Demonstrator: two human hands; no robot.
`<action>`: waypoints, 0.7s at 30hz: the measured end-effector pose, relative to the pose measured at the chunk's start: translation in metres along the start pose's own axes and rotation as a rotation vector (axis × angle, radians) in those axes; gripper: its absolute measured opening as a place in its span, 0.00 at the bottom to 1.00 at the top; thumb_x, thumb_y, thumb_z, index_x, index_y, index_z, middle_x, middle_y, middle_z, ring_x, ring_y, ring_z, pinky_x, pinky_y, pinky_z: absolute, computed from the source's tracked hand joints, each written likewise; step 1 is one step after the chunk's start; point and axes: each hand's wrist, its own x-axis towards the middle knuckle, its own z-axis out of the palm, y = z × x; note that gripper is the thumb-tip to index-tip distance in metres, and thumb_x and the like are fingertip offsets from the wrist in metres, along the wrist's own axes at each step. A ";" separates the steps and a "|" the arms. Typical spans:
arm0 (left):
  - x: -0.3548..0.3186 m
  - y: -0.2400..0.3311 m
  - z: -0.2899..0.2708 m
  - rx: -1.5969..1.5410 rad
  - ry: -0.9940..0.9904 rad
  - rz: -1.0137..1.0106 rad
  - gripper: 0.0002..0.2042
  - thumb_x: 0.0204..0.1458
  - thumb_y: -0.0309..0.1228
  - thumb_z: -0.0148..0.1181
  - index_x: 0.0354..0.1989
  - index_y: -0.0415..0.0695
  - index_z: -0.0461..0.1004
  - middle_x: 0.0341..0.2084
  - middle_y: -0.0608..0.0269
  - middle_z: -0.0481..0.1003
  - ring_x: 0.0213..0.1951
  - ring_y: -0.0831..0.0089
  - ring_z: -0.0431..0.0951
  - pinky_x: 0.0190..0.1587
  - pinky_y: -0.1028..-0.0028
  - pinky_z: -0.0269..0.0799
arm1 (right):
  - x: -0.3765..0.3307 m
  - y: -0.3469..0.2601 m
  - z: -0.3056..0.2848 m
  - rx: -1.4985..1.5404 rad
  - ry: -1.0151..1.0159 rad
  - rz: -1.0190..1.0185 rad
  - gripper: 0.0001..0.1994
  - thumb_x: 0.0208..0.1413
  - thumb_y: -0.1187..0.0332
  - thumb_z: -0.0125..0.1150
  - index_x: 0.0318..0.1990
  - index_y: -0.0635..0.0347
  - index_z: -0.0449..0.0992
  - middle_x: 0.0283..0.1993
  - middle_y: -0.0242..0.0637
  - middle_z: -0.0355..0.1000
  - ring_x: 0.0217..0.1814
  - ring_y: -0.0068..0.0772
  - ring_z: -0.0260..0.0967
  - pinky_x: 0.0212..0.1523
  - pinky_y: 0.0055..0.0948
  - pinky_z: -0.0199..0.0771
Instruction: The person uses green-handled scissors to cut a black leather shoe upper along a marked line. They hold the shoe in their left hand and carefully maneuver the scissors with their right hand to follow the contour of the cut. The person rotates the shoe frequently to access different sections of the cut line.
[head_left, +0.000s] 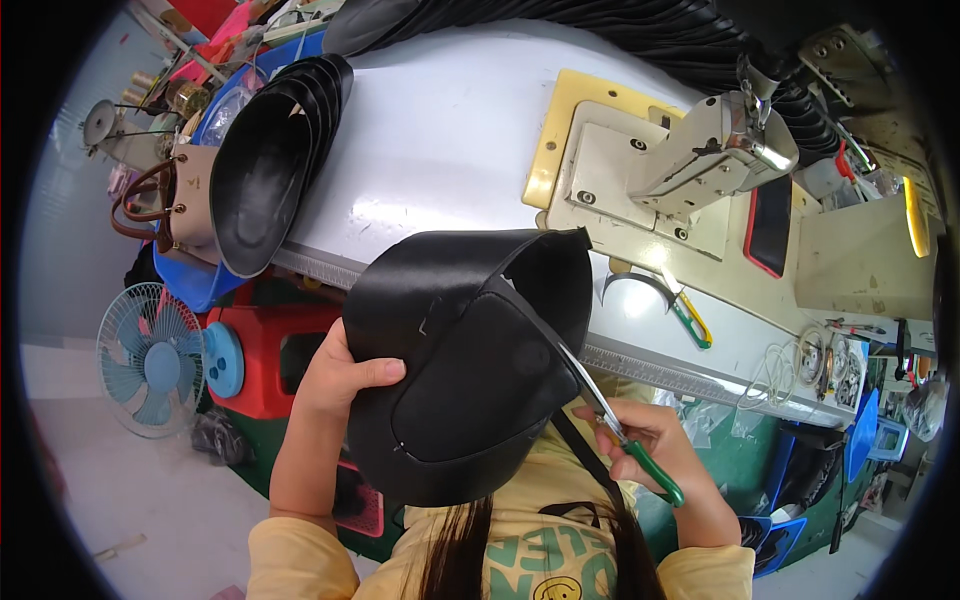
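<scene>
My left hand (347,375) grips the left side of a stiff black leather-like bag body (470,370), thumb lying on its outer face. The piece is curved, with a rounded panel seamed into its end and an opening at the upper right. A pair of green-handled scissors (652,468) is held in my right hand (660,440). Their blades point up and left and lie along the right edge of the bag body; I cannot tell whether they touch a thread. A narrow black strip (583,445) hangs beside the blades.
A sewing machine (690,160) stands on the white table (430,130) at the right. Yellow-and-green snips (690,315) and a dark phone (768,228) lie near it. Nested black shells (262,180), a handbag (190,195) and a blue fan (160,360) are at left.
</scene>
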 end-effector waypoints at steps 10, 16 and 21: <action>0.004 0.005 -0.001 -0.004 -0.044 0.027 0.24 0.34 0.19 0.64 0.46 0.38 0.69 0.39 0.63 0.73 0.41 0.75 0.72 0.47 0.74 0.65 | -0.013 0.003 -0.003 -0.079 0.058 0.055 0.30 0.34 0.62 0.72 0.47 0.66 0.71 0.25 0.25 0.61 0.26 0.14 0.54 0.27 0.14 0.54; 0.006 0.008 0.002 0.044 -0.153 0.045 0.20 0.36 0.18 0.62 0.42 0.37 0.71 0.37 0.63 0.74 0.40 0.77 0.72 0.45 0.75 0.65 | -0.005 0.013 0.000 -0.046 -0.002 -0.021 0.28 0.36 0.68 0.72 0.49 0.64 0.70 0.27 0.25 0.60 0.27 0.13 0.54 0.27 0.14 0.54; 0.009 0.010 0.001 0.066 -0.205 0.067 0.18 0.36 0.18 0.62 0.41 0.36 0.72 0.36 0.63 0.74 0.39 0.77 0.72 0.45 0.76 0.66 | -0.007 0.009 0.001 0.004 -0.014 0.006 0.28 0.37 0.69 0.71 0.49 0.65 0.70 0.27 0.24 0.61 0.28 0.13 0.54 0.28 0.13 0.55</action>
